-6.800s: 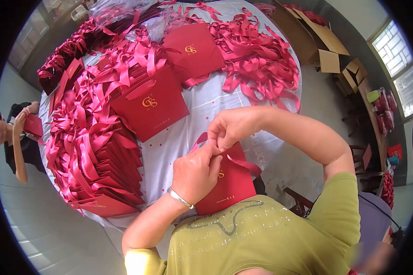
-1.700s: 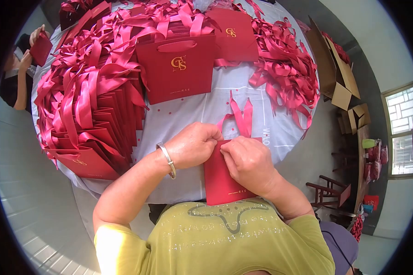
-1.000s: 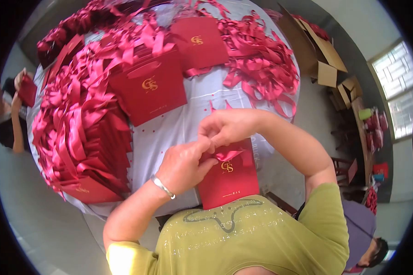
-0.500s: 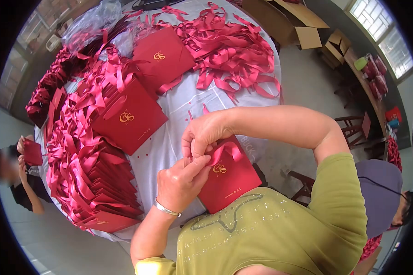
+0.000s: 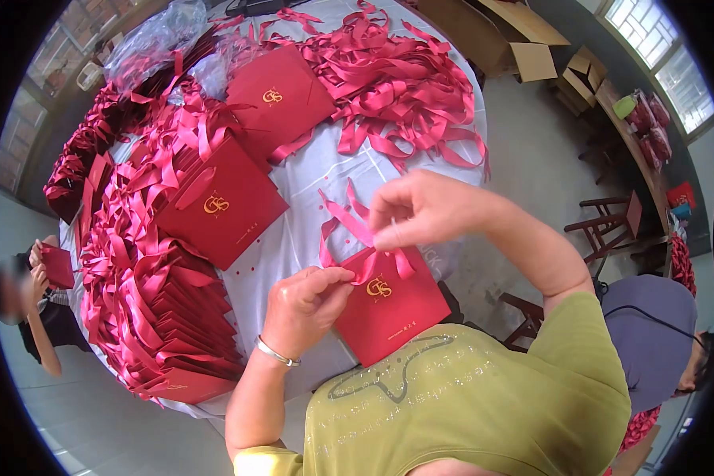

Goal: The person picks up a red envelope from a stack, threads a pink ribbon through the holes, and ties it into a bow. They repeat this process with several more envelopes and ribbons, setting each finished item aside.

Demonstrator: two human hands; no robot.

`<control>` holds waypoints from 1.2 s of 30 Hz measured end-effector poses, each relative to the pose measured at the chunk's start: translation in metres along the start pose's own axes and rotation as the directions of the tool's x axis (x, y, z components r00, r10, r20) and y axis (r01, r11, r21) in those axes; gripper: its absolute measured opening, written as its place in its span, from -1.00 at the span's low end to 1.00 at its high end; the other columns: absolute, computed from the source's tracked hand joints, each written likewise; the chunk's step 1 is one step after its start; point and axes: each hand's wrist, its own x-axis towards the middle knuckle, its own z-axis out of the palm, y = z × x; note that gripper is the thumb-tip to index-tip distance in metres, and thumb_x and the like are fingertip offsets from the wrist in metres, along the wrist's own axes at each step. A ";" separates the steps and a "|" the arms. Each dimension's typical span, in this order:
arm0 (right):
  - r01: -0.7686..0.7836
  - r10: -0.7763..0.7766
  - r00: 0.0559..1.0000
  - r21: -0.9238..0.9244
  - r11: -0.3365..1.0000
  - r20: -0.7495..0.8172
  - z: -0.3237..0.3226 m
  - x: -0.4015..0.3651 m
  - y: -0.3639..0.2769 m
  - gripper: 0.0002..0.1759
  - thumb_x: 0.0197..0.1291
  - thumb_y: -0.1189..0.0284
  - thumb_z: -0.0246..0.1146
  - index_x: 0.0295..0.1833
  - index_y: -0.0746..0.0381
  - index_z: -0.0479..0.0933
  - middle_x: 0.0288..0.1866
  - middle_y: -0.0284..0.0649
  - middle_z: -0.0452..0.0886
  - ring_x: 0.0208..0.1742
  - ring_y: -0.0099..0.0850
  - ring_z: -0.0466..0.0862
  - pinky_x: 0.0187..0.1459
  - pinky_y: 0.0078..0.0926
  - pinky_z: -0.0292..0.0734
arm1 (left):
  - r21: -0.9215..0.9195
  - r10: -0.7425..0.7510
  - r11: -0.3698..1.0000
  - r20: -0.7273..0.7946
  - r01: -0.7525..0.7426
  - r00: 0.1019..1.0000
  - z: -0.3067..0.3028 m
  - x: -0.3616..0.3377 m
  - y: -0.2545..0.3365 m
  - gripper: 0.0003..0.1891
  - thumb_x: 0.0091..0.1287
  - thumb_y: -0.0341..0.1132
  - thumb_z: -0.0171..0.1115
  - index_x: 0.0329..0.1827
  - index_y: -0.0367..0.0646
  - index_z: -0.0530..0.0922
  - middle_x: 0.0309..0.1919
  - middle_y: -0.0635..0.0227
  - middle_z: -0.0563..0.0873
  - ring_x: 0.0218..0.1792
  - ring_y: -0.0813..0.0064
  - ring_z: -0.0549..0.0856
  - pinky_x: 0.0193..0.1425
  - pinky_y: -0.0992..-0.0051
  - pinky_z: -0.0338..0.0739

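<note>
White-clothed table [image 5: 325,170], both hands busy at its near edge.
My left hand [image 5: 305,305] is closed on the top edge of the red paper bag [image 5: 389,313], which lies flat against my shirt. My right hand [image 5: 424,210] pinches the bag's ribbon [image 5: 349,226] tight, raised just above it. Stacked bags [image 5: 166,301] sit to my left, loose ribbons [image 5: 397,87] beyond.

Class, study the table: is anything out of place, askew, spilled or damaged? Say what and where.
Nothing looks damaged. Loose ribbons lie in a tangled heap at the far side of the table, some trailing over its edge, unlike the bags stacked on the left.
</note>
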 end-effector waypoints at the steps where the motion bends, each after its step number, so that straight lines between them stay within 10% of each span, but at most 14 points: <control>1: -0.007 0.009 1.000 -0.072 0.997 0.024 0.000 -0.005 0.000 -0.73 0.15 0.39 0.47 -0.12 0.32 0.64 -0.36 -0.30 0.72 -0.41 -0.60 0.63 -0.35 -0.58 0.52 | -0.027 -0.025 0.999 0.016 0.026 1.000 -0.001 0.000 0.001 -0.82 0.17 -0.43 0.45 -0.17 -0.03 0.75 -0.47 0.29 0.73 -0.53 0.36 0.69 -0.42 0.42 0.55; 7: 0.049 -0.050 0.999 -0.126 0.991 -0.006 0.014 -0.005 0.008 -0.73 0.14 0.48 0.45 -0.07 0.35 0.62 -0.36 -0.28 0.72 -0.36 -0.60 0.68 -0.34 -0.59 0.55 | -0.074 -0.080 0.994 0.042 0.083 0.996 0.003 0.000 -0.001 -0.81 0.15 -0.50 0.45 -0.16 -0.14 0.75 -0.43 0.32 0.76 -0.54 0.59 0.63 -0.43 0.56 0.51; 12: -0.089 -0.001 0.971 0.368 0.926 0.238 0.013 -0.004 0.000 -0.77 0.21 0.57 0.34 -0.02 0.37 0.58 -0.29 -0.26 0.74 -0.30 -0.60 0.70 -0.23 -0.59 0.61 | -0.087 -0.065 0.994 0.011 0.066 0.998 0.004 0.000 -0.003 -0.80 0.15 -0.53 0.44 -0.15 -0.21 0.73 -0.52 0.40 0.73 -0.61 0.79 0.50 -0.49 0.65 0.41; 14: -0.076 -0.040 0.961 0.399 0.914 0.275 0.015 -0.005 -0.001 -0.77 0.23 0.59 0.32 0.00 0.36 0.58 -0.29 -0.27 0.74 -0.31 -0.61 0.70 -0.21 -0.60 0.61 | -0.081 -0.169 0.981 0.075 0.175 0.983 0.002 0.001 -0.002 -0.81 0.18 -0.44 0.41 -0.13 -0.15 0.74 -0.29 0.18 0.81 -0.31 0.29 0.82 -0.20 0.41 0.67; 16: -0.062 -0.086 0.945 0.430 0.901 0.316 0.016 -0.004 0.000 -0.77 0.24 0.61 0.30 0.02 0.36 0.57 -0.29 -0.28 0.74 -0.31 -0.62 0.69 -0.19 -0.61 0.61 | -0.073 -0.179 0.980 0.078 0.185 0.981 0.002 0.001 -0.002 -0.81 0.19 -0.43 0.40 -0.13 -0.16 0.73 -0.29 0.16 0.81 -0.31 0.29 0.82 -0.20 0.40 0.67; 26: -0.059 -0.034 0.957 0.308 0.950 0.287 0.021 0.002 -0.003 -0.74 0.30 0.54 0.36 0.07 0.33 0.58 -0.22 -0.30 0.72 -0.17 -0.60 0.70 -0.11 -0.59 0.62 | -0.147 -0.197 0.962 0.219 0.232 0.956 -0.017 0.006 0.007 -0.78 0.23 -0.47 0.28 -0.08 -0.19 0.74 -0.34 0.10 0.78 -0.35 0.24 0.79 -0.22 0.35 0.64; 33: 0.025 -0.007 0.998 -0.302 0.953 0.061 0.046 0.004 -0.018 -0.64 0.19 0.18 0.46 -0.20 0.29 0.66 -0.44 -0.14 0.71 -0.45 -0.35 0.71 -0.33 -0.40 0.60 | -0.201 -0.147 0.965 0.129 0.171 0.981 -0.008 0.000 -0.004 -0.79 0.26 -0.50 0.27 -0.07 -0.20 0.74 -0.31 0.09 0.78 -0.32 0.30 0.80 -0.21 0.36 0.65; 36: 0.083 -0.105 0.994 -0.365 0.927 -0.041 0.061 0.003 -0.009 -0.67 0.13 0.23 0.49 -0.20 0.27 0.66 -0.41 -0.13 0.74 -0.42 -0.26 0.74 -0.32 -0.36 0.62 | -0.266 -0.140 0.950 0.105 0.164 0.984 -0.006 0.000 -0.006 -0.83 0.31 -0.54 0.29 -0.08 -0.24 0.74 -0.50 0.41 0.73 -0.58 0.76 0.60 -0.51 0.61 0.47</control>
